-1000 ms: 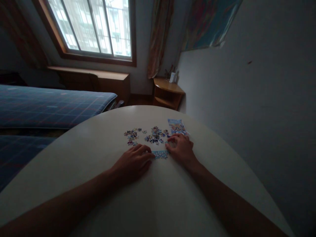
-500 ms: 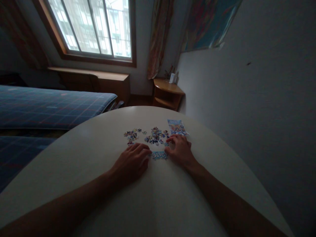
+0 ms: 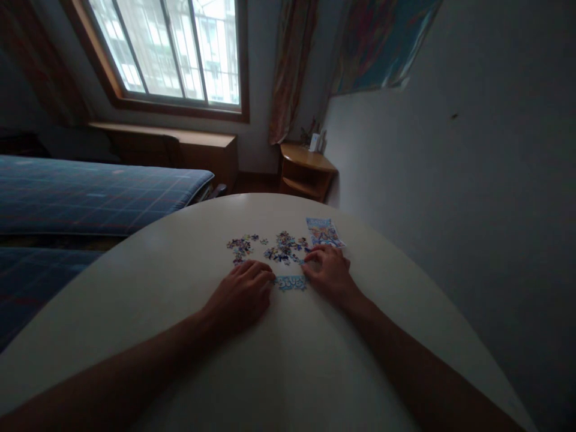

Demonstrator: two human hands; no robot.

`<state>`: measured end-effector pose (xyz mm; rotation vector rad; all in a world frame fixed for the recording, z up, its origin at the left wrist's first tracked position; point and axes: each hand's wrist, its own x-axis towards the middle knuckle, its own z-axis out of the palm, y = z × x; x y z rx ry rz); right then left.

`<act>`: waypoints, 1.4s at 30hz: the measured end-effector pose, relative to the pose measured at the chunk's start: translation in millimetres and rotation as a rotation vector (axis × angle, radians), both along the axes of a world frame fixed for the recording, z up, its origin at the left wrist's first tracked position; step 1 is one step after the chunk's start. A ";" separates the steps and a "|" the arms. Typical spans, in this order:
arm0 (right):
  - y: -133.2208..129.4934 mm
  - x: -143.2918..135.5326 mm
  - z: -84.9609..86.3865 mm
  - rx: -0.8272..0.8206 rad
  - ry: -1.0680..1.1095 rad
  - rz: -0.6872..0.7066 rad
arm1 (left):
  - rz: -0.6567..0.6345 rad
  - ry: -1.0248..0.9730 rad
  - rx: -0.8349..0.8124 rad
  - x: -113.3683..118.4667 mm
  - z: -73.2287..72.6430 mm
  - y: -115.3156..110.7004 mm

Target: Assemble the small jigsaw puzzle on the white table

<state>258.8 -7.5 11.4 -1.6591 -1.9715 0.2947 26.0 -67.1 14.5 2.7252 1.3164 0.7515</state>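
Note:
A short strip of joined jigsaw pieces (image 3: pixel 291 283), light blue with pale lettering, lies on the white table. My left hand (image 3: pixel 243 291) rests beside it, fingers curled and thumb and fingertips closed at the strip's left end. Just above the strip's right end, my right hand (image 3: pixel 330 271) has its thumb and forefinger at a small light-blue puzzle piece (image 3: pixel 301 262), which seems pinched between the tips. Loose puzzle pieces (image 3: pixel 284 247) form a pile beyond the strip. A second group of loose pieces (image 3: pixel 240 245) lies to its left, partly behind my left hand.
A printed picture sheet (image 3: pixel 324 231) lies beyond my right hand. The round white table (image 3: pixel 180 258) has a curved edge, with a plaid-covered bed (image 3: pixel 99 195) to the left and a wall (image 3: pixel 405 168) to the right. A small wooden corner shelf (image 3: pixel 306 157) stands behind.
My right thumb has lifted slightly away from the strip's right end, up towards the forefinger and the small blue piece. My left hand has barely moved.

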 end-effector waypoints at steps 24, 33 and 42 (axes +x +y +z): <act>-6.8 -3.8 9.8 0.027 0.028 0.225 | -0.196 0.028 -0.055 -3.2 -7.1 2.6; -8.5 -3.9 6.5 0.050 0.048 0.386 | -0.200 0.044 -0.075 -3.9 -9.3 4.0; -13.7 -7.4 7.6 0.063 -0.039 0.359 | -0.208 0.037 -0.057 -3.6 -8.9 3.8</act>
